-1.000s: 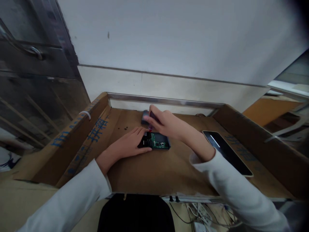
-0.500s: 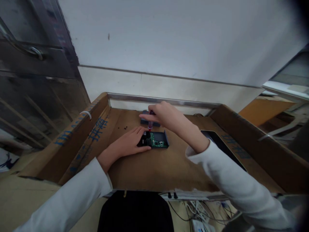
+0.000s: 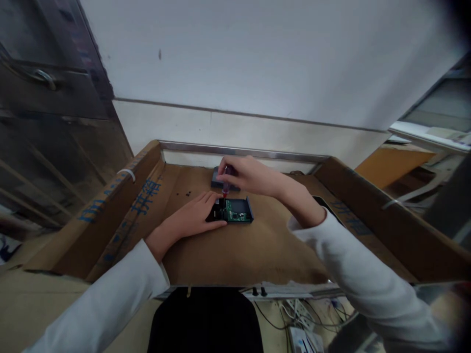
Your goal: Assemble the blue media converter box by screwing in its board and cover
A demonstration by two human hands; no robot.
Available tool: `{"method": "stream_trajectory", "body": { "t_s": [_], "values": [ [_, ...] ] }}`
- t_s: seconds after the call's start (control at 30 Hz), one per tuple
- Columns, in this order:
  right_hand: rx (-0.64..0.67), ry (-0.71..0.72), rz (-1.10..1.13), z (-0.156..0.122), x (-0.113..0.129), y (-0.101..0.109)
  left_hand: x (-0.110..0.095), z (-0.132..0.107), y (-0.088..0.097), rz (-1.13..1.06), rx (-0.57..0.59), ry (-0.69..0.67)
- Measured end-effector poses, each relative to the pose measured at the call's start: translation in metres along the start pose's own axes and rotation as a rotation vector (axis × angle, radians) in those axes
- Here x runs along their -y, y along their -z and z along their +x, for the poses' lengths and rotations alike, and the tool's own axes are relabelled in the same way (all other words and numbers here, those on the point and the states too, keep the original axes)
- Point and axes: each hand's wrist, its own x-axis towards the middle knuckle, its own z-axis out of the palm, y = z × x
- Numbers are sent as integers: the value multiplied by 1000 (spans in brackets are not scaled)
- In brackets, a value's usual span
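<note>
A small black case with a green circuit board [image 3: 235, 210] inside lies flat on the cardboard. My left hand [image 3: 193, 215] grips its left end between the thumb and fingers, covering part of it. From above, my right hand [image 3: 250, 175] is closed around the handle of a screwdriver [image 3: 227, 182], clear purple with a red lower part. The screwdriver stands nearly upright, its lower end at the upper left part of the case, near my left fingertips. Its tip is too small to make out. Just behind is a dark grey box-like part [image 3: 215, 182], partly hidden by my right hand.
Several tiny dark pieces, perhaps screws [image 3: 188, 193], lie left of the case. A dark flat device [image 3: 324, 201] is partly under my right forearm. Raised cardboard walls [image 3: 121, 196] flank the work surface. A power strip [image 3: 301, 314] and cables are on the floor below.
My right fingers, one of them stretched out before, are now curled around the screwdriver handle. The view has shifted slightly, while my left hand stays on the case.
</note>
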Motion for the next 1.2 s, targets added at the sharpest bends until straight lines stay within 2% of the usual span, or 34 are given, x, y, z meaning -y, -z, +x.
{"method": "stream_trajectory", "body": {
  "t_s": [0.23, 0.33, 0.5, 0.6, 0.73, 0.9, 0.97, 1.03, 1.2],
  "values": [
    [-203, -217, -463, 4, 17, -13, 0, 0, 1, -31, -5, -8],
    [-166, -211, -418, -2, 15, -14, 0, -1, 2, -33, 5, -14],
    [22, -3, -106, -12, 6, -8, 3, 2, 3, -34, 29, -26],
    [14, -16, -78, -10, 6, -5, 8, 4, 3, -33, 46, -34],
    [-31, -77, -172, -1, 12, -3, 14, 7, 0, -32, 35, -34],
    [-162, -266, -523, 5, 21, -12, 14, 8, 1, -59, 41, -30],
    [-180, -299, -565, 1, 22, -15, 13, 8, 1, -61, 49, -33],
    [-140, -260, -494, -4, 21, -14, 13, 8, 2, -59, 54, -35],
    [57, -43, -138, -11, 6, -5, 12, 9, 2, -50, 63, -26]
  ]
}}
